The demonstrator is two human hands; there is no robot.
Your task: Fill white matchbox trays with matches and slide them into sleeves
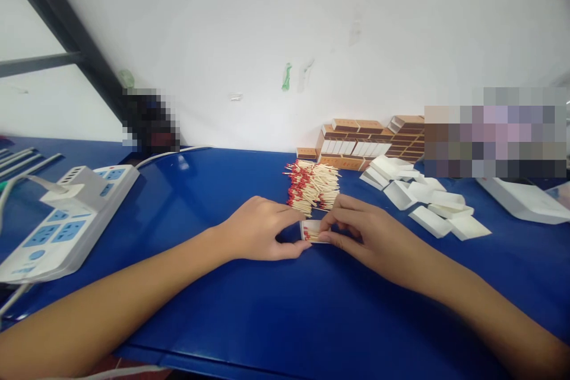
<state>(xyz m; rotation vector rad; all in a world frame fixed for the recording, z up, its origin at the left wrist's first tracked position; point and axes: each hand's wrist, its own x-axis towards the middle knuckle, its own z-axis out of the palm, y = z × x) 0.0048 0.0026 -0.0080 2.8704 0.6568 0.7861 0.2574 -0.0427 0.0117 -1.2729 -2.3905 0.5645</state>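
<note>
A small white matchbox tray point(313, 227) lies on the blue table, with a few red-tipped matches point(310, 236) along its near side. My left hand point(262, 230) holds the tray's left end between thumb and forefinger. At the right end, my right hand point(356, 225) has its fingers closed together over the matches in the tray; its fingertips hide part of them. Just behind the tray is a big loose pile of red-headed matches point(307, 184), most heads pointing left.
Several empty white trays point(423, 193) lie scattered at the right. Brown matchboxes point(365, 142) are stacked against the white wall. A white power strip point(84, 219) with a plugged-in adapter and cables stands at the left. A white container point(523, 202) sits far right.
</note>
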